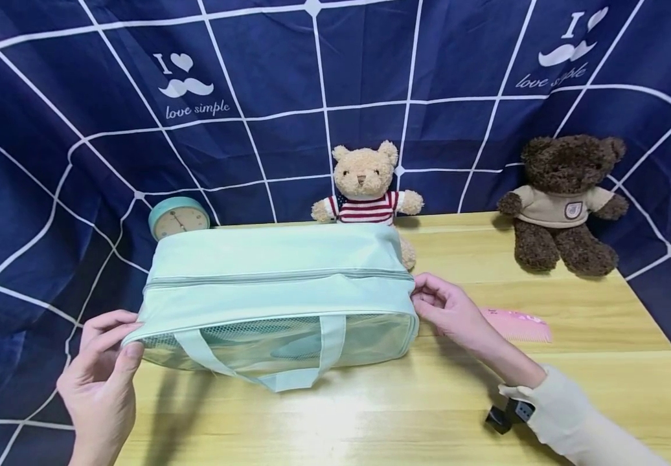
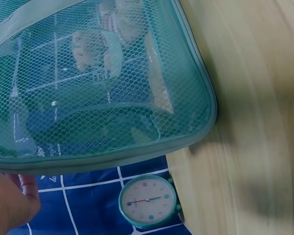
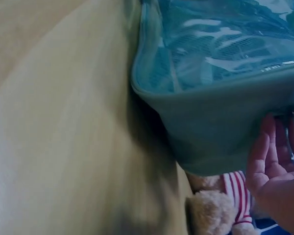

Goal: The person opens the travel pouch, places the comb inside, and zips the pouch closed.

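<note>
A mint-green zip bag point(image 1: 277, 252) with clear and mesh sides stands between both hands, its zipper point(image 1: 277, 279) closed along the top. One handle strap point(image 1: 289, 380) hangs over the front side. My left hand point(image 1: 98, 375) pinches the bag's left front edge between thumb and fingers. At the right end, my right hand point(image 1: 452, 314) grips the bag with bent fingers near the zipper's end; the right wrist view shows those fingertips point(image 3: 267, 128) at the end panel. Mesh and a clear inner layer show in the left wrist view.
Behind the bag are a teal-rimmed round clock point(image 1: 181, 217) and a beige teddy bear point(image 1: 364, 184) in a striped shirt. A dark brown bear point(image 1: 565, 204) sits at the back right. A pink comb point(image 1: 516, 325) lies beside my right forearm on the wooden table point(image 1: 603, 401).
</note>
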Motion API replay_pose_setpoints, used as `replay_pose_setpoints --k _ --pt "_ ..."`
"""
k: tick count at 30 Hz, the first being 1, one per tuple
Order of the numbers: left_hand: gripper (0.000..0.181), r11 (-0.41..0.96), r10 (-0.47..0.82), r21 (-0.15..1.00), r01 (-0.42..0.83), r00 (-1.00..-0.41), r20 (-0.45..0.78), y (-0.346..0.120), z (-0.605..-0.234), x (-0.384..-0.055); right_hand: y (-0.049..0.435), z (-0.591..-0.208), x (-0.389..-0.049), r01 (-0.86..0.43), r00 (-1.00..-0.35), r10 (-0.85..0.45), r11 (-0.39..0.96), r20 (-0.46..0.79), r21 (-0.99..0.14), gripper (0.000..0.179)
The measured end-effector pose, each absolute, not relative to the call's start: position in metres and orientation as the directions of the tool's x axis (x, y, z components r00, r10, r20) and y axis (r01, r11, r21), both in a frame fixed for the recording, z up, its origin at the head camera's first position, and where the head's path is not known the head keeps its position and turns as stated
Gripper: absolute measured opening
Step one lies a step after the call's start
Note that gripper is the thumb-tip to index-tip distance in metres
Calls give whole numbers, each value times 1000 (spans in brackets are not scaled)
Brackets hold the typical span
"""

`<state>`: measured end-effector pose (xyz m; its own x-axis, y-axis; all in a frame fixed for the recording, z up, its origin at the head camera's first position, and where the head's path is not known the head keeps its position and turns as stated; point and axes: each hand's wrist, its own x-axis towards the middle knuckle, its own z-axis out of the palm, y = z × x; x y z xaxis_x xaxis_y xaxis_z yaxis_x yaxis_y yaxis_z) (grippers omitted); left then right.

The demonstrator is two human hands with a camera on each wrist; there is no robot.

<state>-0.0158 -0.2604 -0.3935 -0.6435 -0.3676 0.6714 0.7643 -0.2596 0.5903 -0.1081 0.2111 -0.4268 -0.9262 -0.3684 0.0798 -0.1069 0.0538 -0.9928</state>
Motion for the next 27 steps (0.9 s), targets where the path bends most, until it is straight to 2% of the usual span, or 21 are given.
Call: replay_pose_setpoints --k 7,11,17,23,27 --pt "21 -294 -394 567 770 -638 662 -255 -396 -17 210 -428 -106 -33 -933 -361 88 -1 -996 8" --pt "21 -306 -390 554 775 -632 670 -255 -399 -17 211 -431 -109 -27 -909 -416 80 -8 -996 10" --pt "20 -308 -383 555 773 -635 671 -255 -400 -16 213 -436 -113 19 -856 -517 1 -17 -1000 18" --pt "21 -297 -386 547 782 -623 681 -253 -399 -15 215 -440 -112 177 -787 -615 -148 -50 -973 18" --pt "21 -302 -384 542 785 -620 684 -252 -399 -16 214 -442 -111 147 -814 -579 -126 -47 -981 19"
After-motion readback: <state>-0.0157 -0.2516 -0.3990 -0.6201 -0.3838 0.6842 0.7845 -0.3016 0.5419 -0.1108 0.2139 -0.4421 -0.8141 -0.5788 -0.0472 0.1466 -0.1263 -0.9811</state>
